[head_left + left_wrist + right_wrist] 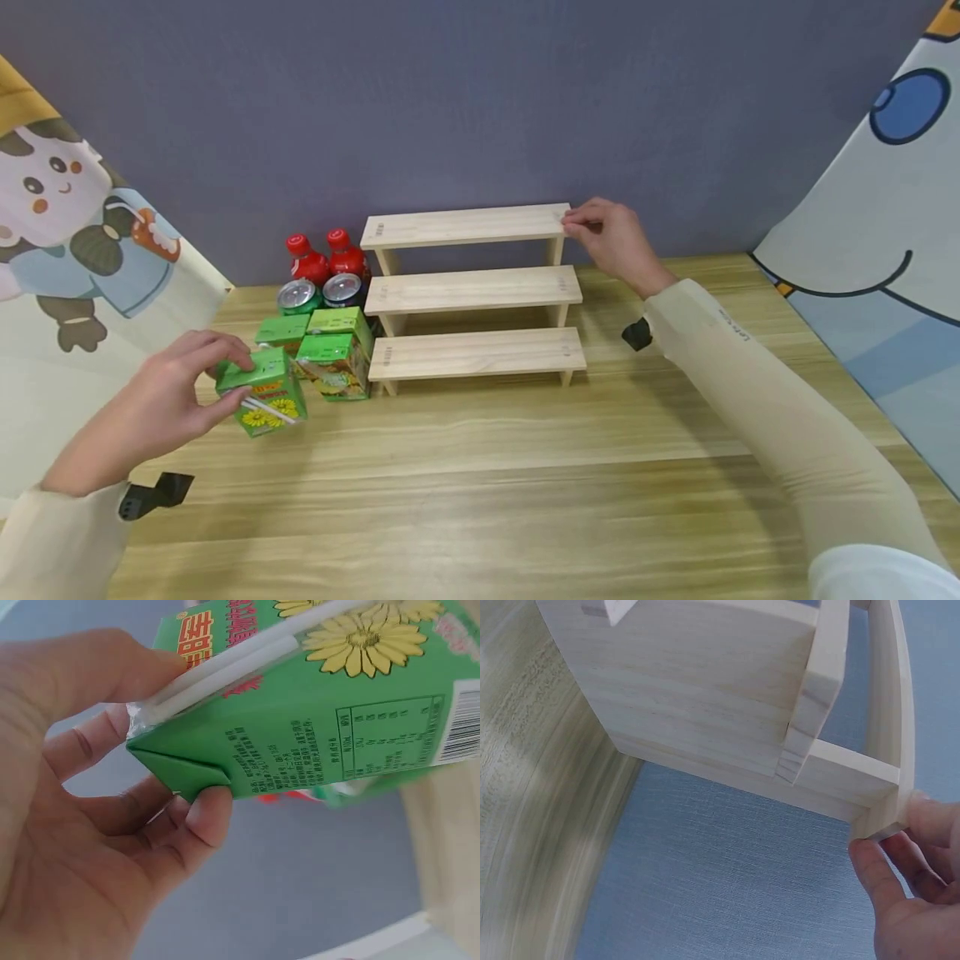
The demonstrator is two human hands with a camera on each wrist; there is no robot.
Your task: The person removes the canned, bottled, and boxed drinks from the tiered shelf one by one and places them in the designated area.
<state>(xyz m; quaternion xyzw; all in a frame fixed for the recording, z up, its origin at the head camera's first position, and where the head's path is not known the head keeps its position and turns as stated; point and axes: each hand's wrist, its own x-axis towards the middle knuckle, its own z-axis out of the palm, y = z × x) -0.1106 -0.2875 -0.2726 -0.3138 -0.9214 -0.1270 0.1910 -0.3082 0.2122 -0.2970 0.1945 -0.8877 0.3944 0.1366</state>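
In the head view my left hand (176, 379) grips a green drink carton (264, 385) with yellow flowers and a straw on its side. The left wrist view shows the thumb at the straw side of this carton (300, 735) and the fingers around its end. My right hand (613, 239) pinches the right end of the top board on a three-step wooden shelf (472, 287). Up close in the right wrist view, thumb and fingers lie on either side of the board's corner (885, 817). The far side of the held carton is hidden.
Left of the shelf stand more green cartons (337, 367), two cans with silver tops (297, 295) and two red-capped bottles (308, 262). A grey wall (465, 108) rises behind the wooden table (450, 492). Printed cartoon panels (847, 208) flank both sides.
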